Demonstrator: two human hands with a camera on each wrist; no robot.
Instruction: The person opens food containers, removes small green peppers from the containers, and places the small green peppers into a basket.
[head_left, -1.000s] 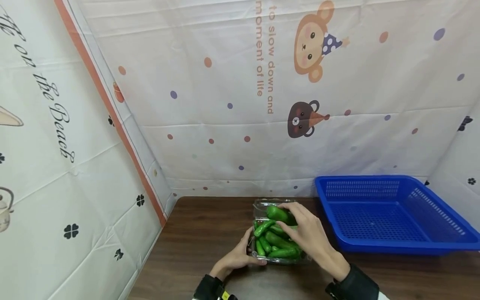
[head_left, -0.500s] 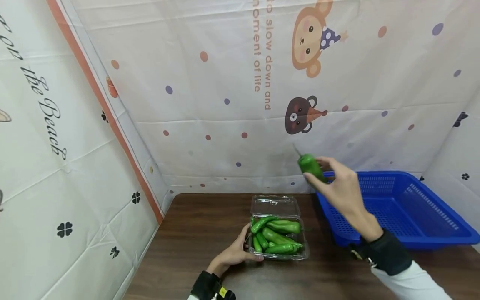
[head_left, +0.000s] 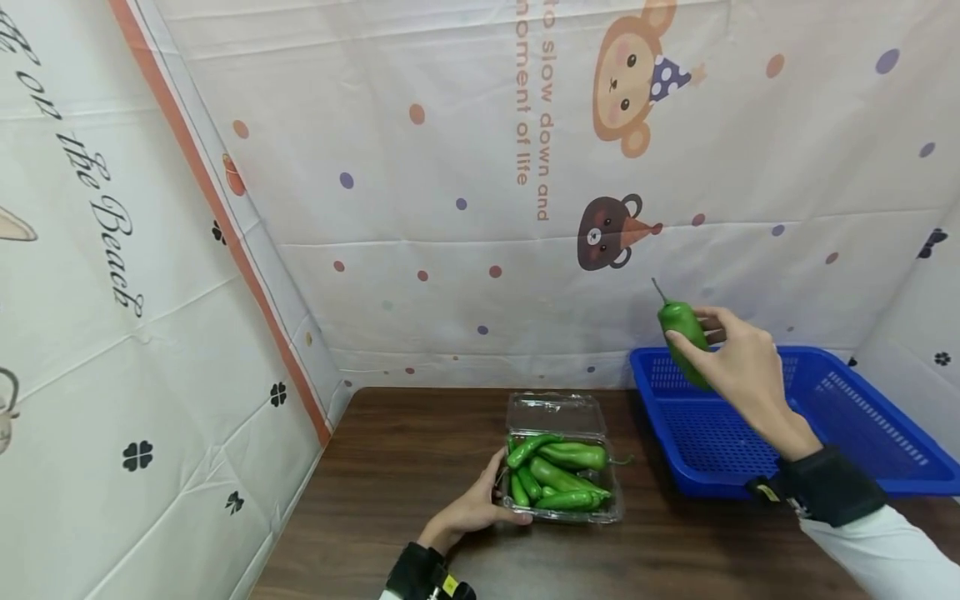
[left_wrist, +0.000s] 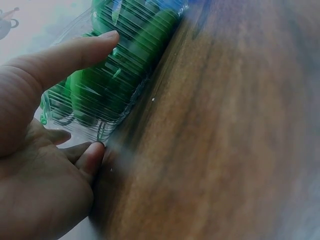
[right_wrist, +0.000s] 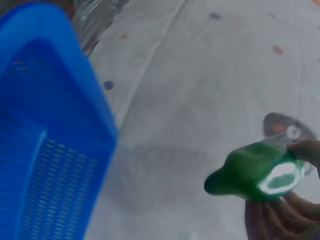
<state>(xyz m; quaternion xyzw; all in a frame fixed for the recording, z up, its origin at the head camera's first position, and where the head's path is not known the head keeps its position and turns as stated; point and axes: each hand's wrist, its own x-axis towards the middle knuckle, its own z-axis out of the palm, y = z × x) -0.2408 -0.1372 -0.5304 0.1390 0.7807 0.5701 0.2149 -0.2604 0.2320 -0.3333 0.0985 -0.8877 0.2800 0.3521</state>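
In the head view my right hand (head_left: 746, 367) holds a thick green pepper (head_left: 682, 329) between thumb and fingers, its thin stem pointing up. They hang over the left part of a blue plastic basket (head_left: 712, 483). The right wrist view shows the glossy pepper (right_wrist: 245, 172) with its pointed end away from the hand. At the near left corner of a clear plastic box (head_left: 617, 504), my left hand (head_left: 471, 507) grips with the thumb along the front wall and the fingers at the side. Several green peppers (head_left: 558, 477) lie in the box.
The box's hinged clear lid (head_left: 555, 412) lies folded back behind it. Both stand on a dark wooden table (head_left: 420, 450). Printed white cloth (head_left: 420, 192) hangs behind and at the sides.
My right hand has lifted the thick pepper out of the box and carried it up and right, over the basket. The left hand has stayed at the box.
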